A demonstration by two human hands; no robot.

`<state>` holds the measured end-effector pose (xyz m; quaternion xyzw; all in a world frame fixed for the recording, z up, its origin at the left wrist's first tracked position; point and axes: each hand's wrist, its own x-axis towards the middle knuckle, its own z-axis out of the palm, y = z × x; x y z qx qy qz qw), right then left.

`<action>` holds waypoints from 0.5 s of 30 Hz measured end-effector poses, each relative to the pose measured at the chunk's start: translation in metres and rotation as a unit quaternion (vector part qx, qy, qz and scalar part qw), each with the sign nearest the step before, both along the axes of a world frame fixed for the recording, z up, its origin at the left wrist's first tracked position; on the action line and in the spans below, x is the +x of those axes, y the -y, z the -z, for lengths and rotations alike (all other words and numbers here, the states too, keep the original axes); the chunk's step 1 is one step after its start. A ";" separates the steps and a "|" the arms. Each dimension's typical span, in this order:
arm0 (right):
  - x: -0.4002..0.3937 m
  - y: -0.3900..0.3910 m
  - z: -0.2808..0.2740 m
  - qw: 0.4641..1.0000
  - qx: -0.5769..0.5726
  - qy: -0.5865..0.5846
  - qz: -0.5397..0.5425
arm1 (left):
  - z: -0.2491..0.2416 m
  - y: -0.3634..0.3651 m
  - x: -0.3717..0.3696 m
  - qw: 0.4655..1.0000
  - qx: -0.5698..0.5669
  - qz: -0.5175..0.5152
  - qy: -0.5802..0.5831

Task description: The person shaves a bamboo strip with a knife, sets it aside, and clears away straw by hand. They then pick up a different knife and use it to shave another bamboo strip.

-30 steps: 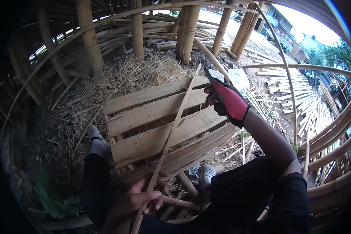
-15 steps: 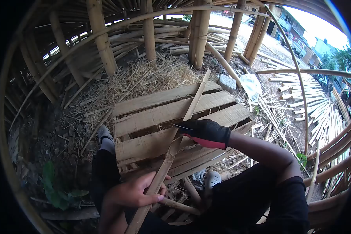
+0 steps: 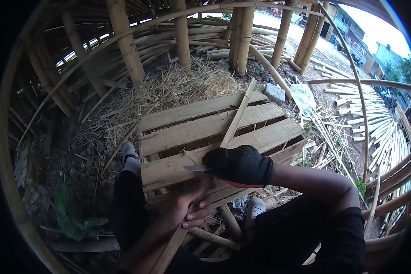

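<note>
A long split bamboo strip [image 3: 239, 113] slants across a slatted wooden platform [image 3: 171, 140], its far end beyond the front slats and its near end down by my lap. My bare left hand [image 3: 190, 209] is wrapped round the strip's lower part. In a black glove with a red palm side, my right hand [image 3: 239, 165] is closed on a knife [image 3: 195, 168]. The pale blade sticks out to the left, over the strip and just above my left hand. The knife's handle is hidden in the glove. A thin curled shaving [image 3: 190, 156] lies near the blade.
Dry bamboo shavings [image 3: 178, 89] are heaped behind the platform, among upright bamboo posts [image 3: 241, 41]. A grey block [image 3: 275, 93] and a plastic bag [image 3: 302, 98] lie at its far right. Cut bamboo poles [image 3: 374, 118] spread over the ground at right.
My left hand has moved up the strip and closed more tightly round it. My gloved hand has turned and come lower, so more blade shows. The whole view has shifted slightly.
</note>
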<state>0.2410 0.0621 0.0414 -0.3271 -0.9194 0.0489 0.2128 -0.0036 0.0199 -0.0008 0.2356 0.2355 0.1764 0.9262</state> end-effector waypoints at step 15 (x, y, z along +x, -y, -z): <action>-0.016 0.014 -0.024 0.689 -0.666 -0.283 0.047 | -0.006 -0.001 -0.007 0.991 0.130 0.004 -0.010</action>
